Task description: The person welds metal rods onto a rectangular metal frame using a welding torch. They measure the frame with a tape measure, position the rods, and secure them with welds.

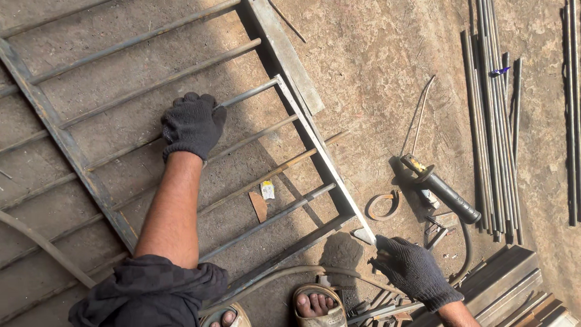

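Right hand (413, 269) at grille (181, 121) corner; left hand (192, 125) grips bar.

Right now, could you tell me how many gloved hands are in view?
2. The left hand grips a grille bar at upper centre; the right hand rests at the frame's lower corner.
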Demonstrator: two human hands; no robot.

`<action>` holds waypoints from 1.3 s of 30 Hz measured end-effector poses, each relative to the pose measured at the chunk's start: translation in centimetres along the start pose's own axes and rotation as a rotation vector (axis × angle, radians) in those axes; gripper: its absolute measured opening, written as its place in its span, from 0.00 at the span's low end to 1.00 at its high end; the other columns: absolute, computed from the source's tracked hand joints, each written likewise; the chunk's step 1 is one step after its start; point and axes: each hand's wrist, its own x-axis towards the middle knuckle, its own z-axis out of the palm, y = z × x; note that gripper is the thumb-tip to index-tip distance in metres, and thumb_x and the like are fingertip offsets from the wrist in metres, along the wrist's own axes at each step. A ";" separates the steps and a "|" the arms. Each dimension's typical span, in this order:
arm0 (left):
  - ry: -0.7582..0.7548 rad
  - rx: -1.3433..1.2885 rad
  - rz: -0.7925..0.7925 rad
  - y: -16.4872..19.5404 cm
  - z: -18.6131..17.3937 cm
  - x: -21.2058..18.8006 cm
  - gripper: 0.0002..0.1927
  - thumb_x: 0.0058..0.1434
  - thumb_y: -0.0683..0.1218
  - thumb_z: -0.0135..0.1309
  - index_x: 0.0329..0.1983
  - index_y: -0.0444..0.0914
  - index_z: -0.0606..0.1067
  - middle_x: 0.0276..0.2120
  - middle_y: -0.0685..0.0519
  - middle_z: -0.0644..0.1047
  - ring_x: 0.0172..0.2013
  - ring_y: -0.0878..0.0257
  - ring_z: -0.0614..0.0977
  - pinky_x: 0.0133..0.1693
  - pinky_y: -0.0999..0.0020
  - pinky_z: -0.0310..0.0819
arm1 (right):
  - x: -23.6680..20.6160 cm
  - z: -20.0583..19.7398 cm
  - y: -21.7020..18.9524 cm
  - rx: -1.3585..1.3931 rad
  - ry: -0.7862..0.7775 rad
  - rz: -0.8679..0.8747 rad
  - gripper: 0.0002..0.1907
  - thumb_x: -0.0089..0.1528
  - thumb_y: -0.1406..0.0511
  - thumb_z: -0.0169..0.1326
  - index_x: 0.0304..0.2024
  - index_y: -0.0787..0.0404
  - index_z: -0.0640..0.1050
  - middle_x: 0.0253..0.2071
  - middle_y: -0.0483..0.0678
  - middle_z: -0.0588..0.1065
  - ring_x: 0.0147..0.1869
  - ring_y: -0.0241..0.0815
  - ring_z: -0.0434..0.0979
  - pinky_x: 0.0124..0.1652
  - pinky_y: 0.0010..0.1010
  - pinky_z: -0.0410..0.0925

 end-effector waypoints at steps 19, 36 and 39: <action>-0.398 -0.302 -0.124 -1.9 0.2 2.4 0.23 0.67 0.63 0.52 0.47 0.41 0.81 0.44 0.43 0.82 0.46 0.45 0.83 0.50 0.50 0.75 | 0.6 2.6 -3.6 -0.063 -0.192 -0.079 0.22 0.58 0.55 0.63 0.53 0.54 0.79 0.40 0.47 0.81 0.41 0.44 0.87 0.41 0.35 0.80; -0.398 -0.219 -0.037 -2.1 0.5 3.5 0.29 0.61 0.68 0.56 0.46 0.40 0.83 0.44 0.42 0.83 0.46 0.45 0.83 0.50 0.51 0.77 | 1.2 2.1 -3.2 -0.049 -0.161 -0.001 0.24 0.57 0.54 0.64 0.54 0.50 0.79 0.40 0.46 0.82 0.42 0.45 0.87 0.43 0.37 0.80; -0.420 -0.252 -0.057 -2.3 0.5 3.9 0.33 0.57 0.69 0.59 0.50 0.38 0.82 0.47 0.41 0.82 0.49 0.46 0.83 0.52 0.53 0.76 | 1.4 2.0 -3.2 -0.003 -0.163 0.024 0.25 0.56 0.54 0.64 0.55 0.50 0.79 0.42 0.45 0.82 0.42 0.44 0.87 0.43 0.36 0.80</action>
